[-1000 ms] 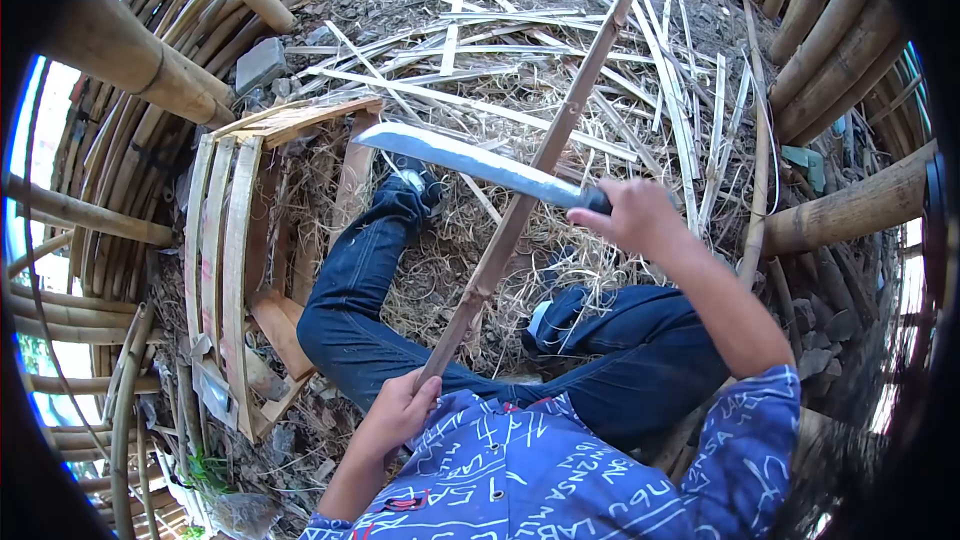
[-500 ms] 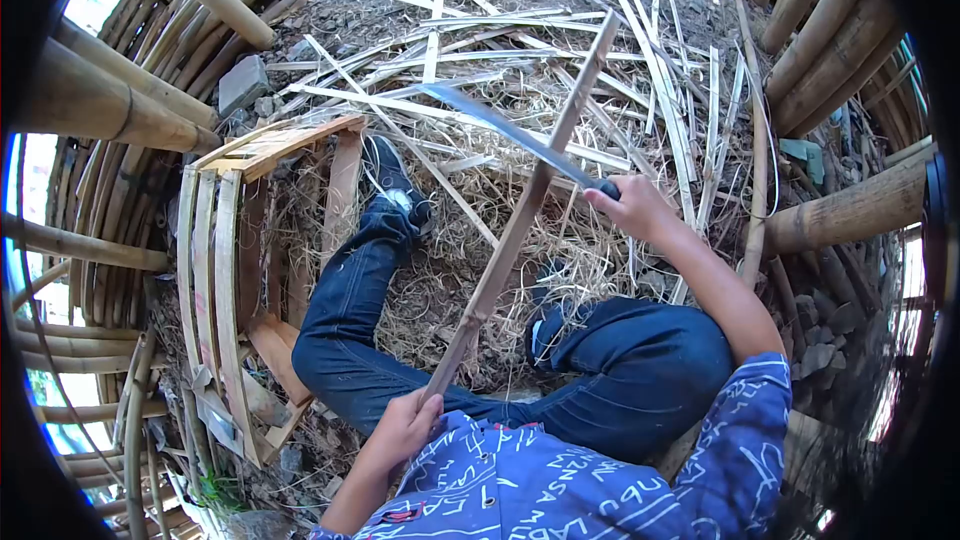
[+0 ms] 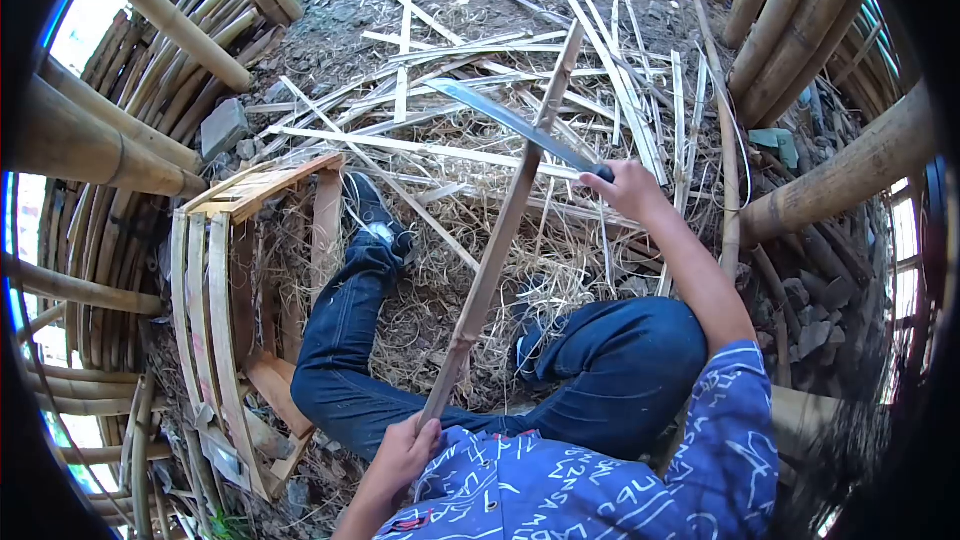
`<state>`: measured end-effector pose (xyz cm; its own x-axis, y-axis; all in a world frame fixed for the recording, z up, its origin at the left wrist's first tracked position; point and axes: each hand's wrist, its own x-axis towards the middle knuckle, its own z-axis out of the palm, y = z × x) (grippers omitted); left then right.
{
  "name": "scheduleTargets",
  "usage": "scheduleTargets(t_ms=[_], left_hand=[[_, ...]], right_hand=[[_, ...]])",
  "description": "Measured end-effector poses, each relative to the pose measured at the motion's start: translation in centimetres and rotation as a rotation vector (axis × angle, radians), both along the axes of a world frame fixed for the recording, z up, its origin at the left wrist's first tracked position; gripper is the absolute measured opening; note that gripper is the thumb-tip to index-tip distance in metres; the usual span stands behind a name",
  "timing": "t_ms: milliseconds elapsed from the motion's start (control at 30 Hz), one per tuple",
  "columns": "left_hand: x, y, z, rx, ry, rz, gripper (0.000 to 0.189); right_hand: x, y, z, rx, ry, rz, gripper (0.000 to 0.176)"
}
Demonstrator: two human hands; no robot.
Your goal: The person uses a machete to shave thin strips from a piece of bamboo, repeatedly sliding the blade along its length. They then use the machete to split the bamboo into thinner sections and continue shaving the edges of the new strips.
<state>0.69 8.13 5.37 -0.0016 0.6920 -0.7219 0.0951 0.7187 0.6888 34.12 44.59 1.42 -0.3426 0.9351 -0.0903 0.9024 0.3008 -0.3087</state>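
Low in the view, my left hand (image 3: 408, 448) is closed round the near end of a long bamboo strip (image 3: 487, 282), which slants up and away to the right. My right hand (image 3: 636, 189) grips the dark handle of a large knife (image 3: 497, 112). Its blade points up and to the left and crosses the bamboo strip on the upper part, seemingly touching it. Between my bent legs and beyond lie fine bamboo shavings (image 3: 555, 290).
Several split bamboo strips (image 3: 400, 145) lie crisscrossed ahead on the ground. To the left stands a slatted wooden crate (image 3: 222, 290) beside my leg. Thick bamboo poles (image 3: 840, 175) flank both sides, and a grey block (image 3: 224, 128) rests at upper left.
The camera view has shifted slightly, so the scene sits lower and further left. The knife still crosses the bamboo strip, and both hands keep their hold.
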Motion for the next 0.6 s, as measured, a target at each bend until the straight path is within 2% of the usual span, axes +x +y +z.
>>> scheduleTargets(t_ms=[67, 200, 267, 300, 333, 400, 467, 600], left_hand=[[-0.4, -1.3, 0.3, 0.045, 0.048, -0.05, 0.025], [-1.4, -2.2, 1.4, 0.029, 0.014, -0.04, 0.025], [-2.1, -1.9, 3.6, -0.03, 0.142, -0.121, 0.025], [-2.4, -2.9, 4.0, -0.056, 0.123, -0.072, 0.025], [-2.9, -3.5, 4.2, -0.055, 0.129, -0.079, 0.025], [-3.7, -4.9, 4.5, -0.159, 0.02, -0.052, 0.025], [-4.7, -6.0, 3.3, -0.209, 0.044, -0.037, 0.023], [-5.8, -6.2, 3.5, -0.197, 0.027, -0.009, 0.023]], right_hand=[[0.2, 0.0, -0.1, -0.032, 0.047, -0.045, 0.068], [-0.1, -0.6, 1.3, 0.059, -0.09, -0.027, 0.069], [0.1, 0.0, 1.9, -0.05, -0.144, -0.155, 0.07], [0.3, 0.1, 2.7, -0.192, 0.029, -0.343, 0.07], [1.2, 0.0, 2.6, -0.192, 0.035, -0.349, 0.07], [2.7, -0.2, 2.6, 0.028, -0.016, -0.33, 0.069], [2.5, -0.4, 2.8, -0.03, -0.051, -0.336, 0.068], [2.1, -1.3, 2.3, 0.153, -0.108, -0.265, 0.07]])
